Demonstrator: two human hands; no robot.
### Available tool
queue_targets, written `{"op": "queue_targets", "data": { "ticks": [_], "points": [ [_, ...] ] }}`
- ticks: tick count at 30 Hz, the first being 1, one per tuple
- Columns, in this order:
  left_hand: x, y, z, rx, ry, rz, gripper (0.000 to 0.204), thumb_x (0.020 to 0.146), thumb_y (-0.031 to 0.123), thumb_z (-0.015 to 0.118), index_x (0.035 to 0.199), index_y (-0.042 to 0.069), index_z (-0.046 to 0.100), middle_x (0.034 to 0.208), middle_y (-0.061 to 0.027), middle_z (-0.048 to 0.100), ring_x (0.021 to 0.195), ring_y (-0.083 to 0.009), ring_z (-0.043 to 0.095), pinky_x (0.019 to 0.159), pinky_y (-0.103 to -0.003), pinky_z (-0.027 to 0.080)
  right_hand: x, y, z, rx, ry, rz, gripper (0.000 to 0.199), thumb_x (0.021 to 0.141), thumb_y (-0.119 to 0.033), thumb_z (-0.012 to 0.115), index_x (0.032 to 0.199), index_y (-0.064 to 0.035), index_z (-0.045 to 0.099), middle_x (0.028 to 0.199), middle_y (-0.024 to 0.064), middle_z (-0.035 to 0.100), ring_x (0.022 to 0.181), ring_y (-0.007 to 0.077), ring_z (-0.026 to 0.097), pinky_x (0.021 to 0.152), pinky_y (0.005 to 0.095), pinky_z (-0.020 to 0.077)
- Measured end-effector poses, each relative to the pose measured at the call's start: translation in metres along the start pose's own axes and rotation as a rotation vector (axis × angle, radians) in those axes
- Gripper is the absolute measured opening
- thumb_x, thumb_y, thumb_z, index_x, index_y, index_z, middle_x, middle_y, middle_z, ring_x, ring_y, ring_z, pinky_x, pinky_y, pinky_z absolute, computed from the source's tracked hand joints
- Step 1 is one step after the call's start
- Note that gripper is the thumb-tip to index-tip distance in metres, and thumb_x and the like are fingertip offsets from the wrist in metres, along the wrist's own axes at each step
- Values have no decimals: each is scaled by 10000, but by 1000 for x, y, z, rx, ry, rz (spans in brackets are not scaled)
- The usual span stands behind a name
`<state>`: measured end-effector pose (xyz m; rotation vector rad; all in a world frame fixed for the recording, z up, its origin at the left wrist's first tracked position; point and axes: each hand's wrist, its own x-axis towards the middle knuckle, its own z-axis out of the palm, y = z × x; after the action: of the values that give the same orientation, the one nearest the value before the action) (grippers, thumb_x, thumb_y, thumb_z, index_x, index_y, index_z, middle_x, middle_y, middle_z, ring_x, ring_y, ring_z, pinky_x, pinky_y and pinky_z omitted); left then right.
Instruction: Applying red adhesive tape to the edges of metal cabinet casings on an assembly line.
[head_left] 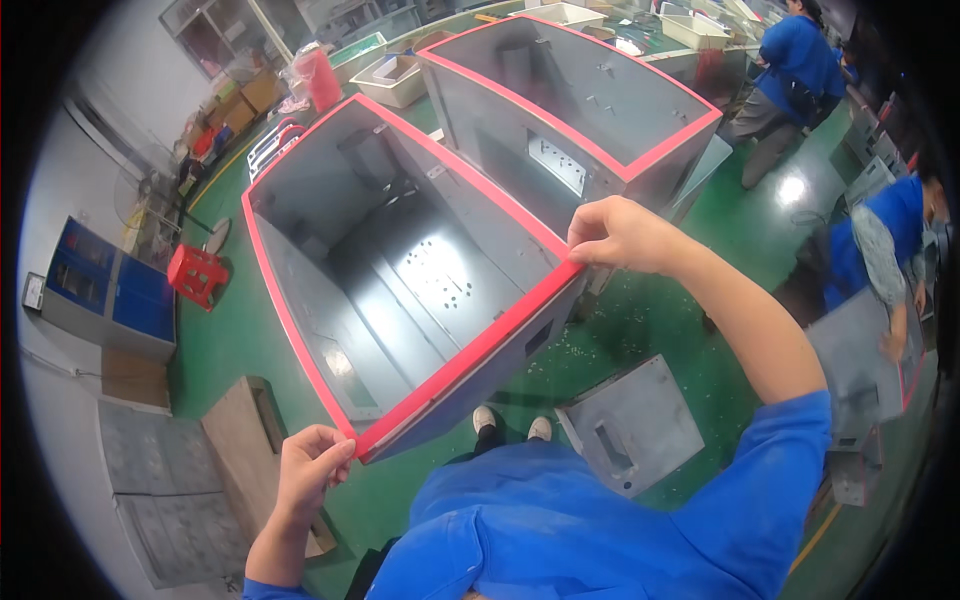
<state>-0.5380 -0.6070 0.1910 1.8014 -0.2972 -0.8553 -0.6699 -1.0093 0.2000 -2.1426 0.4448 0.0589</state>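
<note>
An open grey metal cabinet shell (pixel 475 388) stands in front of me, its opening facing up. Red tape (pixel 468 352) runs along the rim on all sides. At the near left corner, my left hand (pixel 312 465) pinches the tape between thumb and fingers. My right hand (pixel 625 237) is closed at the right corner, its fingertips pinching the other end of the near strip. Inside the shell, a ribbed panel (pixel 385 300) shows a cluster of small holes. Beyond it stands a second grey shell (pixel 480 125), also edged in red.
A loose metal panel (pixel 645 435) with a slot lies on the green floor by my feet. A red stool (pixel 198 277) stands at left, near a blue-doored cabinet (pixel 85 270). Two co-workers in blue (pixel 795 60) are at right, one touching a grey panel (pixel 860 350). Trays (pixel 393 85) sit behind.
</note>
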Motion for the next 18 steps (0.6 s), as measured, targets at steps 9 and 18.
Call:
{"op": "queue_targets", "data": {
  "ticks": [9,18],
  "points": [
    [5,0,-3,-72,-48,-75,90,743,57,636,734,16,557,604,-31,559,466,-66,489,393,-169,327,8,-4,-9,-137,-110,0,192,713,-149,621,840,-5,618,877,125,628,863,227,581,766,319,441],
    [7,2,-4,-78,-89,-114,80,734,33,631,709,16,557,618,-34,563,476,-72,490,405,-179,326,12,1,-13,-87,-174,-37,168,701,-141,633,803,-8,626,847,105,631,851,201,585,757,301,440]
  ]
}}
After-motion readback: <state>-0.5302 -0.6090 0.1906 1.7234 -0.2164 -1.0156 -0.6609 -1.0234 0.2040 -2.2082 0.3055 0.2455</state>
